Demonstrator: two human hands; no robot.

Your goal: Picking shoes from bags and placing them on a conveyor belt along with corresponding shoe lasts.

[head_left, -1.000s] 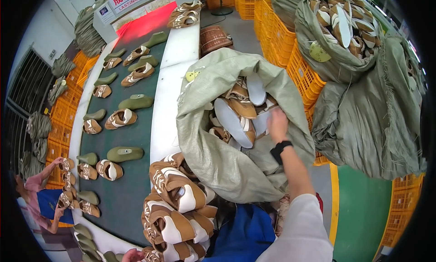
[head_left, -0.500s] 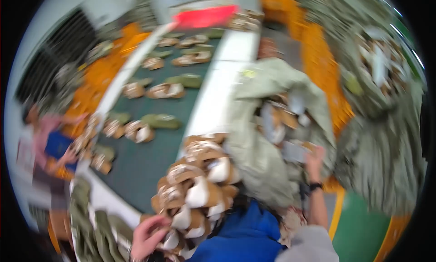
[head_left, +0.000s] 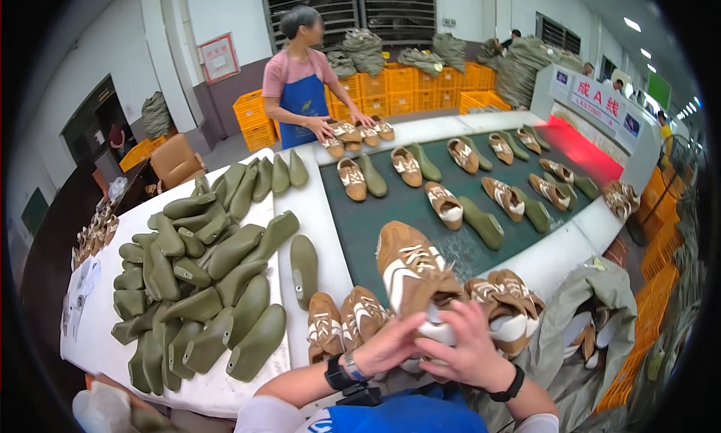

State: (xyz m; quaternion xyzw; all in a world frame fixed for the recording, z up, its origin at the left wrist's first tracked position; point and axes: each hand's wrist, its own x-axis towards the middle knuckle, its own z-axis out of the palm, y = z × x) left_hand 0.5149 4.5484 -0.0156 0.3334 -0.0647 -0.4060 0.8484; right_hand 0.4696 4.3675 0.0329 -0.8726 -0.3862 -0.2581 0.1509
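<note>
A brown shoe upper (head_left: 405,264) with white laces and stripes is held up between my two hands, toe pointing away and heel toward me. My left hand (head_left: 387,347) grips its heel end from the left. My right hand (head_left: 466,350) has its fingers bent around the white heel part. Below and beside my hands, more brown and white shoe uppers (head_left: 324,324) line the table's near edge, several of them right of my right hand. A single green shoe last (head_left: 303,271) lies left of the held upper.
A pile of green lasts (head_left: 203,283) covers the white table at left. Uppers and lasts lie paired on the green conveyor belt (head_left: 375,226). Across it, a person in a blue apron (head_left: 304,95) handles uppers. An open sack (head_left: 601,313) of uppers stands at right, near orange crates (head_left: 653,283).
My view has swung left. My right hand has left the sack, and both hands now hold an upper in front of me. The pile of lasts has come into view.
</note>
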